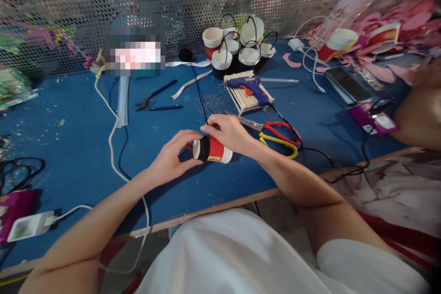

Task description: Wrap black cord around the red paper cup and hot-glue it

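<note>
A red and white paper cup (216,150) lies tilted on its side just above the table, with black cord (204,148) wound in a band around its left part. My left hand (174,154) is closed about the cup's left end, thumb below and fingers above. My right hand (225,131) rests over the top of the cup, its fingertips pinched where the loose cord (200,92) comes in. That cord runs back to a black ball of cord (185,55). Some fingers of both hands are hidden.
Scissors (275,133) lie right of my right hand. A blue glue gun (248,87) rests on a stick rack (237,101). Pliers (158,98) lie at left. Several cord-handled cups (248,57) stand behind. A phone (347,85) and another person's arm (418,105) are at right.
</note>
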The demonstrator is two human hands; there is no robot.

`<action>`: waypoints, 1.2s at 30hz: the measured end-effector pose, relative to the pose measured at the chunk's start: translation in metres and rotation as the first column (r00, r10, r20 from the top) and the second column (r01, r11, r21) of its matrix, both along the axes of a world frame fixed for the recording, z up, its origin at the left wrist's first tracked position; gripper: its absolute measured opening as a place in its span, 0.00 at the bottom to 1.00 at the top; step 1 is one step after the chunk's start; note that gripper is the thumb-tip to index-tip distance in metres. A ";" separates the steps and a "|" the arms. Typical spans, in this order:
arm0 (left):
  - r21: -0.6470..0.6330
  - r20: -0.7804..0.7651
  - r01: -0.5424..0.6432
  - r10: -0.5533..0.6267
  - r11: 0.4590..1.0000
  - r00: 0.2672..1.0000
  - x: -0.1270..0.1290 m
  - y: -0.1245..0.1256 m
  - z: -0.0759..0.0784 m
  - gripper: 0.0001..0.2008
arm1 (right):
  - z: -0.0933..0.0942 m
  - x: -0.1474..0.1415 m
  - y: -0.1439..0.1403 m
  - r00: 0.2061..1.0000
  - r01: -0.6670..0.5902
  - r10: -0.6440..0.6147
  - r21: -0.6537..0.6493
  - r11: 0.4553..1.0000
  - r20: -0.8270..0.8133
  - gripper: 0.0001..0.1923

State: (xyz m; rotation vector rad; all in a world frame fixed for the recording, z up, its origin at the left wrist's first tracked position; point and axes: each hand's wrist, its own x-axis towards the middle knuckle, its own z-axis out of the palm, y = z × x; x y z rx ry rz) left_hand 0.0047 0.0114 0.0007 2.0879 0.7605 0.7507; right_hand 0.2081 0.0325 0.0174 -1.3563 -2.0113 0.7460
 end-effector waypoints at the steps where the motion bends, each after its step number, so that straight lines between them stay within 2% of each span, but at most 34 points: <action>1: 0.012 0.006 -0.002 0.002 1.000 1.000 0.000 0.001 -0.001 0.23 | 0.000 0.000 0.000 1.000 0.003 -0.003 0.009 1.000 0.002 0.13; 5: -0.017 0.013 -0.004 0.004 1.000 1.000 0.001 0.002 -0.003 0.25 | -0.003 -0.003 -0.001 1.000 -0.004 0.003 0.044 0.999 0.014 0.13; 11: -0.179 -0.028 -0.088 0.085 0.980 0.996 0.002 -0.001 -0.003 0.24 | -0.004 -0.007 -0.005 0.999 -0.031 0.028 0.095 0.995 0.029 0.12; 13: -0.198 -0.062 -0.104 0.093 0.975 0.994 0.002 -0.002 -0.002 0.23 | -0.003 -0.007 -0.006 0.999 -0.032 0.030 0.092 0.995 0.030 0.12; 16: -0.156 -0.086 -0.097 0.084 0.983 0.993 0.002 -0.002 -0.001 0.23 | 0.000 -0.006 -0.007 1.000 -0.028 0.027 0.037 0.999 0.016 0.13; 20: -0.083 -0.032 -0.049 0.046 0.995 0.998 0.002 -0.001 -0.001 0.23 | 0.003 -0.003 -0.006 0.999 -0.030 0.030 -0.010 1.000 -0.022 0.13; 24: -0.004 -0.003 -0.026 0.026 1.000 1.000 0.002 -0.001 -0.001 0.23 | 0.001 -0.001 -0.003 0.999 -0.036 0.036 0.005 0.999 -0.036 0.13; 30: 0.118 -0.076 -0.005 0.014 0.993 0.997 0.002 -0.001 0.002 0.22 | -0.003 -0.001 -0.002 0.999 -0.037 0.037 0.013 0.999 -0.027 0.13; 36: 0.150 -0.075 0.004 0.007 0.989 0.997 0.002 -0.002 0.002 0.22 | -0.004 -0.003 -0.005 0.999 -0.041 0.042 0.047 0.998 -0.019 0.13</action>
